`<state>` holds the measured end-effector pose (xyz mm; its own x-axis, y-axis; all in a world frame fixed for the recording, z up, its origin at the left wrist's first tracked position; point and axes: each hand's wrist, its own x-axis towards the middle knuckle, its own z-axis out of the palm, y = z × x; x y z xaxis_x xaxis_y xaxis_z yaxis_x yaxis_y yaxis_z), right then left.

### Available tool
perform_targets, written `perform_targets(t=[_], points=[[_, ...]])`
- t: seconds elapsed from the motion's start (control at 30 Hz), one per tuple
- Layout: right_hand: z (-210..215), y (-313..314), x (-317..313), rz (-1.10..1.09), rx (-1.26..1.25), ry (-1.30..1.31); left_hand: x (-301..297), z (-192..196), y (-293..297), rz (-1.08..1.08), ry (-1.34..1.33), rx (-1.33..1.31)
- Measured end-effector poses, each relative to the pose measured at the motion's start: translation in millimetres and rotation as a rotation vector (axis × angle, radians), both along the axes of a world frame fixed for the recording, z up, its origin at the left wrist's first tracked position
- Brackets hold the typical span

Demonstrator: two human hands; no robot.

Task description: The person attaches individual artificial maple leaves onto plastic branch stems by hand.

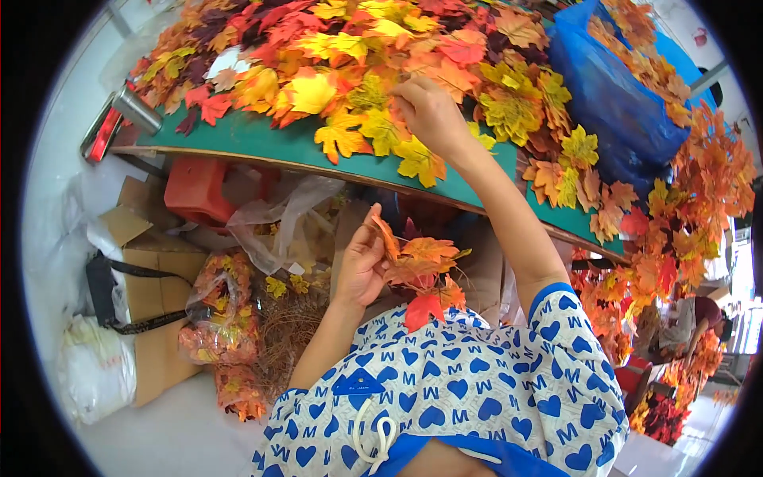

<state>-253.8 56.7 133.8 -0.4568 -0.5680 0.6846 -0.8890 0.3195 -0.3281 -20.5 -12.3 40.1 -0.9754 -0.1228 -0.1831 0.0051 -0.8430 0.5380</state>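
My left hand [362,258] is closed around a bunch of artificial maple leaves [420,270], orange and red, held above my lap below the table edge. My right hand [429,111] reaches up onto the green table [270,141], fingers pinched on a leaf in the big pile of loose yellow, orange and red leaves [350,56]. My patterned white and blue sleeves cover both upper arms.
A blue plastic bag [612,103] full of leaves lies on the table's right. Finished leaf branches [699,199] hang at the right. Under the table stand a red stool [199,187], cardboard boxes [155,278], clear bags of leaves [218,310] and a white sack [95,370].
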Motion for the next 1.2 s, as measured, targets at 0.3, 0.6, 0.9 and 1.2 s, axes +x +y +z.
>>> perform_targets(t=[0.3,0.6,0.9,1.2], points=[[-9,-89,29,-0.151,0.304,0.041,5,-18,-8,-0.104,0.053,0.147],[-51,-105,7,-0.256,0.297,-0.088,3,-23,-5,-0.131,-0.054,0.114],[-17,-44,-43,0.052,-0.474,-0.93,3,-20,-1,-0.139,-0.019,0.156],[36,52,57,0.22,-0.031,-0.579,-14,-12,-6,-0.061,0.024,0.003]])
